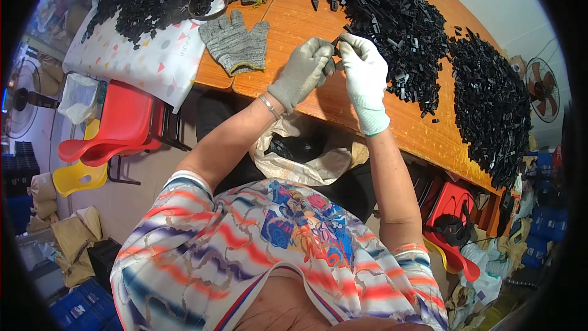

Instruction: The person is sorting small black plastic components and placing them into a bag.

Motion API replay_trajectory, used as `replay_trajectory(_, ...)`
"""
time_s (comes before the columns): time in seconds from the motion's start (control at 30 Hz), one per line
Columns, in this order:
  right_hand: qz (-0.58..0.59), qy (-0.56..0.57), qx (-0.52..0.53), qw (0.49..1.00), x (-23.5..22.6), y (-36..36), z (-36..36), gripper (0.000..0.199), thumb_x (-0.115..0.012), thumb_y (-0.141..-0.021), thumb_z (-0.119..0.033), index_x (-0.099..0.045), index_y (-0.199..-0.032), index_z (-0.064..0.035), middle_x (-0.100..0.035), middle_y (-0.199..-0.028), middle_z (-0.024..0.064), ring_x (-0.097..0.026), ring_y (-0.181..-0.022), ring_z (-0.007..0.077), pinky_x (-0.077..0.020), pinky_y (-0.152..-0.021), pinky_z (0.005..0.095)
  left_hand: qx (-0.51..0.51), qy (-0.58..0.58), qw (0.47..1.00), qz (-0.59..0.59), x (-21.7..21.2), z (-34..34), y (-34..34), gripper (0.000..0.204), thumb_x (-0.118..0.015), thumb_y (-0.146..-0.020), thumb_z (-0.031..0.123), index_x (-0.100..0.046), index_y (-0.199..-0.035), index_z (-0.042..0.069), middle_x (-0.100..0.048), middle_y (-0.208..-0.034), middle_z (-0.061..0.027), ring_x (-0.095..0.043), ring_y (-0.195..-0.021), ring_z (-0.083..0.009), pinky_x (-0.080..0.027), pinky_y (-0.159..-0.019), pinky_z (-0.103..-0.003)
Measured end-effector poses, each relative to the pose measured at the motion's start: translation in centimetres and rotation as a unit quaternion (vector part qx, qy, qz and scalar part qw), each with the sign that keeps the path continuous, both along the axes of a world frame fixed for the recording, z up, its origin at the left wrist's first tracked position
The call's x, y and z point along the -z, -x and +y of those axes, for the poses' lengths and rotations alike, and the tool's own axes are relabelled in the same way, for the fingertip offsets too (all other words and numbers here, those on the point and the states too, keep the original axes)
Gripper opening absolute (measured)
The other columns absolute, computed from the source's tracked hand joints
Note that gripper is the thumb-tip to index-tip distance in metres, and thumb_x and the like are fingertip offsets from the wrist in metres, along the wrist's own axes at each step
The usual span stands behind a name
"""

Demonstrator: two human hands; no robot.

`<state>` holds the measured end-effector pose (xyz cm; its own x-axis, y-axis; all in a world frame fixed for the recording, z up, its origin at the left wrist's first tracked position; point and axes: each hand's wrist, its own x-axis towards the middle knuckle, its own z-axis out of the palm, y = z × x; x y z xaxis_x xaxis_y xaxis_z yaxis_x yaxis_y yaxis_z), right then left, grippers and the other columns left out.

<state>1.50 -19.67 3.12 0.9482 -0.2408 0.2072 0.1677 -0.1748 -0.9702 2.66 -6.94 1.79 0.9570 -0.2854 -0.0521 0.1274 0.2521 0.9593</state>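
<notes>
My left hand [304, 73], in a grey knit glove with a bracelet at the wrist, is closed with its fingers curled. Beside it, my right hand [365, 73] wears a white glove and pinches with thumb and fingertips. Between the two sets of fingertips is a small black plastic piece [336, 43], mostly hidden by the gloves. Just beyond my hands a big heap of similar black plastic pieces [392, 18] covers the orange wooden table [285, 24]. Below my hands, an open white sack [331, 168] with something black inside sits at my lap.
A second pile of black pieces [490, 104] lies at the right. On the left are a grey work glove [236, 43] and a patterned cloth [138, 64] bearing more black parts. Red chairs [131, 116] stand beside the table, and a fan [543, 89] is far right.
</notes>
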Motion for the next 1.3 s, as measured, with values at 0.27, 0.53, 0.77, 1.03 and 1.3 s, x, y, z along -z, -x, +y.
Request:
replay_trajectory(0.27,0.057,0.22,-0.007,0.974,-1.3,0.3,-0.3,0.025,-0.061,-0.09,-0.021,-0.064,-0.108,-0.0038,-0.07,-0.094,0.0134,-0.068,-0.085,0.0222,-0.0513,-0.077,0.031,-0.017,-0.037,0.999,-0.026,0.5,-0.2,0.2,0.018,-0.047,-0.099,0.019,-0.055,-0.099,0.003,-0.052,-0.069,0.0015,-0.041,-0.053,-0.0024,-0.033,-0.046,-0.017)
replay_trajectory(0.53,-0.049,0.498,-0.027,0.866,-0.9,-0.1,-0.6,0.016,-0.061,-0.086,-0.023,-0.06,-0.085,-0.0072,-0.063,-0.071,0.0164,-0.064,-0.067,0.0341,-0.0501,-0.06,0.0413,-0.068,-0.084,0.992,-0.06,2.5,-0.5,0.0,0.021,-0.051,-0.097,0.021,-0.059,-0.091,0.002,-0.05,-0.072,0.0044,-0.042,-0.062,-0.0034,-0.036,-0.054,-0.02)
replay_trajectory(0.77,-0.06,0.46,0.012,0.886,1.2,-0.2,-1.0,0.014,-0.063,-0.083,-0.022,-0.063,-0.087,-0.0082,-0.064,-0.072,0.0157,-0.065,-0.068,0.0338,-0.0512,-0.062,0.0403,-0.098,-0.122,0.987,-0.034,1.6,-1.9,0.4,0.028,-0.05,-0.097,0.026,-0.059,-0.086,0.002,-0.05,-0.068,0.0026,-0.042,-0.058,-0.0061,-0.035,-0.051,-0.023)
replay_trajectory(1.03,0.056,0.316,0.031,0.947,0.5,-0.3,-1.8,0.026,-0.052,-0.09,-0.028,-0.066,-0.102,-0.0104,-0.067,-0.094,0.0173,-0.065,-0.089,0.0322,-0.0498,-0.081,0.0391,0.009,-0.047,0.998,0.035,0.3,-1.5,-0.1,0.024,-0.048,-0.099,0.025,-0.056,-0.099,0.003,-0.053,-0.07,-0.0003,-0.042,-0.05,-0.0061,-0.031,-0.04,-0.021)
replay_trajectory(1.3,0.145,-0.079,-0.141,0.976,-1.0,0.9,-3.9,0.03,-0.059,-0.093,-0.032,-0.067,-0.092,-0.0038,-0.063,-0.077,0.0012,-0.054,-0.067,0.0084,-0.0442,-0.064,0.0233,0.043,0.006,0.995,0.089,0.8,-0.1,1.2,0.022,-0.05,-0.098,0.022,-0.052,-0.107,0.003,-0.055,-0.075,-0.0026,-0.043,-0.051,-0.005,-0.031,-0.04,-0.019)
